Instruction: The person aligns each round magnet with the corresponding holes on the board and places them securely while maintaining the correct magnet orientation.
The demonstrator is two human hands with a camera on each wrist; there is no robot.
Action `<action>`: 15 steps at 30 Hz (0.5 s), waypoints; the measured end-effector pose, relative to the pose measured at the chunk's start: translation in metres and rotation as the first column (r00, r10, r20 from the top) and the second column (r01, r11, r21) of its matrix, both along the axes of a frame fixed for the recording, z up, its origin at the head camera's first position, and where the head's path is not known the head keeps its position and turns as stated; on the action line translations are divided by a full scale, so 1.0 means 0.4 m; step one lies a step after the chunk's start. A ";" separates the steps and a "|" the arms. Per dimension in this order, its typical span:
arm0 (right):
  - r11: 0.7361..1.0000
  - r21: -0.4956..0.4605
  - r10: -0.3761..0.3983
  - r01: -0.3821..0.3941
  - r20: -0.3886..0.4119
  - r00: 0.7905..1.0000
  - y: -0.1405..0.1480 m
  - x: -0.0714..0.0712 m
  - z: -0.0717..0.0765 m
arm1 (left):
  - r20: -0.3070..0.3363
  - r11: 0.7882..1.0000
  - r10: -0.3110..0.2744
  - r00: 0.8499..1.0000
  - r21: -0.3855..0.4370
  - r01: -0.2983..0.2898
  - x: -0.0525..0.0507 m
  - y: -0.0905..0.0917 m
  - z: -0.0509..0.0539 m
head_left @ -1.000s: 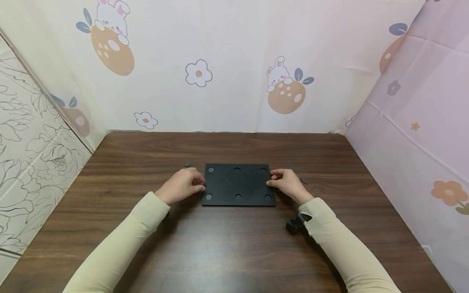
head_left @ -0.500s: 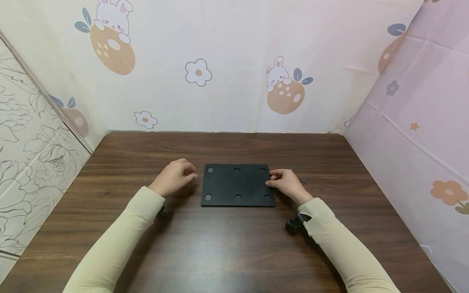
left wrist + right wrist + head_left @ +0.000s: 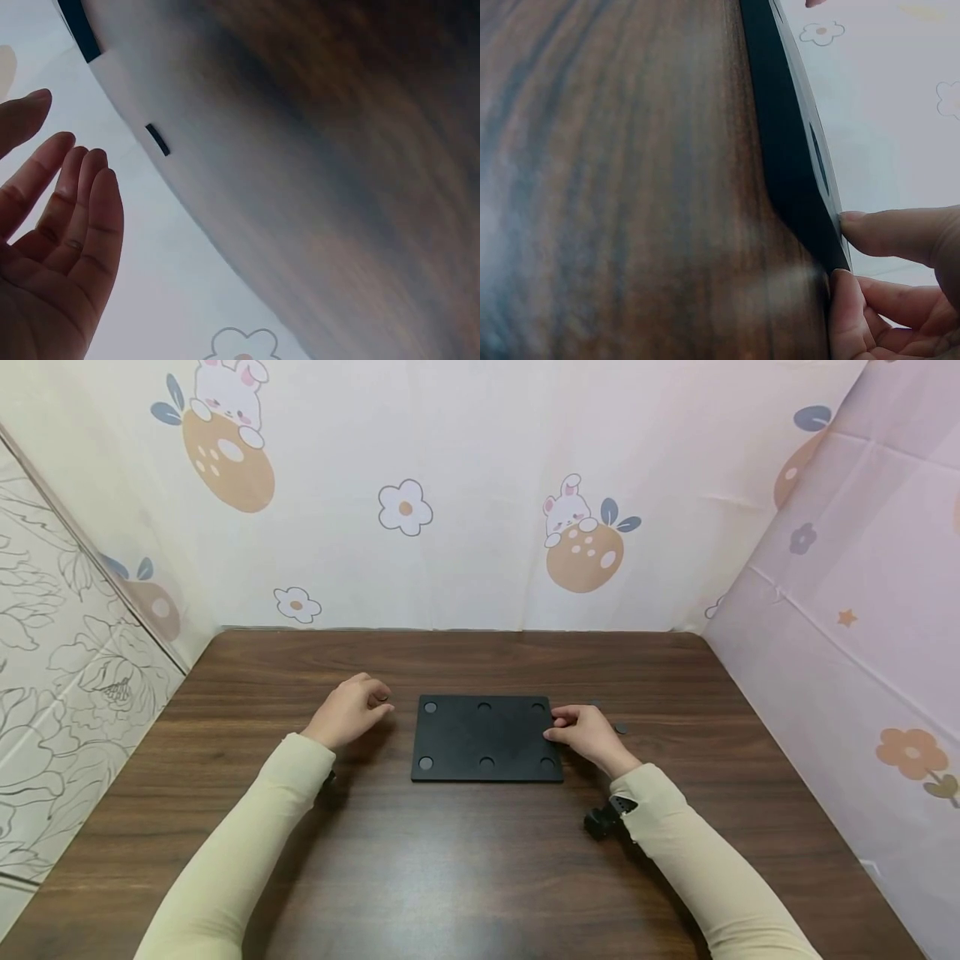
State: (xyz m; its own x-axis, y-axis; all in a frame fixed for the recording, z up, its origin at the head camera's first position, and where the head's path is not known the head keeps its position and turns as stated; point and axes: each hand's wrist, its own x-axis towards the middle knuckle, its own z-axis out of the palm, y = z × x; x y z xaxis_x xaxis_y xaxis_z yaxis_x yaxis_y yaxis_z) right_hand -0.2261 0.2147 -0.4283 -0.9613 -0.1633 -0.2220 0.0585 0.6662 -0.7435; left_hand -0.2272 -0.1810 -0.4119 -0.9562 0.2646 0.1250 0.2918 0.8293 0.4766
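Plate [image 3: 487,739], black: toward the far edge of the table [image 3: 465,877], your right hand [image 3: 591,739] pinching its right edge, presumably for steadiness. Disc [image 3: 157,140]: nearer the far left corner, beside your left hand [image 3: 347,710], fingers apart from thumb, empty.

Black board [image 3: 487,731] lying flat, dark disc [image 3: 620,728] nearby

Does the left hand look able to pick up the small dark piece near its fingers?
Probably yes: the left hand holds nothing, thumb and fingers apart, and the left wrist view shows nothing between it and the small dark piece.
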 end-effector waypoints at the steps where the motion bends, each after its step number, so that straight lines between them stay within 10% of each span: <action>1: 1.000 0.001 -0.001 0.001 -0.001 1.000 0.000 0.000 0.000 | 0.003 1.000 0.005 1.000 0.001 -0.005 -0.003 -0.001 0.000; 15: 1.000 -0.007 0.002 -0.002 0.013 1.000 0.001 -0.001 0.000 | 0.060 0.997 0.055 0.997 -0.053 -0.052 -0.032 -0.006 -0.003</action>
